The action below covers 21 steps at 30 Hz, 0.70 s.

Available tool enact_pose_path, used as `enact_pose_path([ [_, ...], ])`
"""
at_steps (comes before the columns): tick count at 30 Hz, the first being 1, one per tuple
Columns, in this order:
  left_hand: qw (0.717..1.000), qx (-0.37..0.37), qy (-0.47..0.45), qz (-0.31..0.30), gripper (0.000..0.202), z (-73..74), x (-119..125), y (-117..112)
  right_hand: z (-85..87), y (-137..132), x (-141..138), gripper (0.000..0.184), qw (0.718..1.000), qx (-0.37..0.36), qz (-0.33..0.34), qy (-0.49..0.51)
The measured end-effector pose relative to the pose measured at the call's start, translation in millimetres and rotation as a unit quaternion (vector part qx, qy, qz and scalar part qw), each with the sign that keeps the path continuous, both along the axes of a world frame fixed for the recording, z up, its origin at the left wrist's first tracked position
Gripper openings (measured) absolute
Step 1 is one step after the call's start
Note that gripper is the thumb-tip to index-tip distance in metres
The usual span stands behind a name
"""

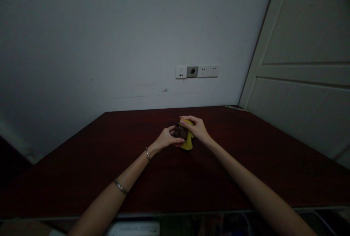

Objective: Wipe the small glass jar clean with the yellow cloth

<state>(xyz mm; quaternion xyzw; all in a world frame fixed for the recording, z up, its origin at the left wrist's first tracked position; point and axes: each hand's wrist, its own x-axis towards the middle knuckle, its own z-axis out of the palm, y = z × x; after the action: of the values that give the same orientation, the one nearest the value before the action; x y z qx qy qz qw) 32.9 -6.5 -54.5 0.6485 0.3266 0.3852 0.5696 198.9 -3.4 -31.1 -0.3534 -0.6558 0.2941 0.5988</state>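
Over the dark red tabletop (131, 134), my left hand (168, 137) grips a small dark brown object (180, 132) from its left side, fingers and thumb curved around it. Its kind is too dark to make out. My right hand (199, 129) pinches a yellow cloth (187, 144) against the object's top and right side. The cloth's lower end hangs down near the tabletop. Two metal bracelets circle my left forearm; the fingers of both hands partly cover the brown object.
A pale wall with a row of sockets (208, 71) rises behind the table. To the right is a white panelled door (300, 72). Below the table's front edge, a white box-like thing (133, 228) and other dim items show.
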Motion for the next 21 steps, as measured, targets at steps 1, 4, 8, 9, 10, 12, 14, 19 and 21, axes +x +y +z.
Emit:
enact_pose_path([
  [1, 1.000, -0.004, -0.003, 0.001, 0.060, 0.9, 0, -1, -0.1, 1, 0, 0.022, 1.000, -0.008, 0.005, 0.007],
  [4, 1.000, -0.021, -0.017, 0.006, 0.056, 3.8, -1, -1, 0.9, 0, 2, 0.026, 0.999, -0.017, 0.031, 0.020],
  [8, 0.998, -0.039, -0.043, 0.004, 0.049, 6.9, -3, -1, 4.7, -6, 8, 0.040, 0.995, -0.010, 0.095, -0.010],
  [9, 0.998, -0.044, -0.050, 0.007, 0.046, 7.4, -3, 0, 5.6, -7, 10, 0.046, 0.993, -0.012, 0.113, -0.021],
  [10, 0.997, -0.050, -0.056, 0.009, 0.043, 7.8, -4, 0, 6.3, -8, 11, 0.052, 0.991, -0.013, 0.129, -0.030],
  [12, 0.996, -0.061, -0.064, 0.012, 0.040, 8.3, -5, 2, 6.7, -10, 14, 0.064, 0.987, -0.005, 0.152, -0.051],
  [14, 0.995, -0.070, -0.067, 0.015, 0.039, 8.3, -6, 3, 5.4, -11, 14, 0.073, 0.985, 0.019, 0.151, -0.079],
  [19, 0.993, -0.092, -0.074, 0.019, 0.038, 6.5, -9, 5, -4.1, -11, 8, 0.082, 0.982, 0.083, 0.092, -0.142],
  [21, 0.992, -0.100, -0.071, 0.013, 0.038, 5.9, -10, 5, -7.7, -10, 5, 0.080, 0.981, 0.107, 0.063, -0.150],
])
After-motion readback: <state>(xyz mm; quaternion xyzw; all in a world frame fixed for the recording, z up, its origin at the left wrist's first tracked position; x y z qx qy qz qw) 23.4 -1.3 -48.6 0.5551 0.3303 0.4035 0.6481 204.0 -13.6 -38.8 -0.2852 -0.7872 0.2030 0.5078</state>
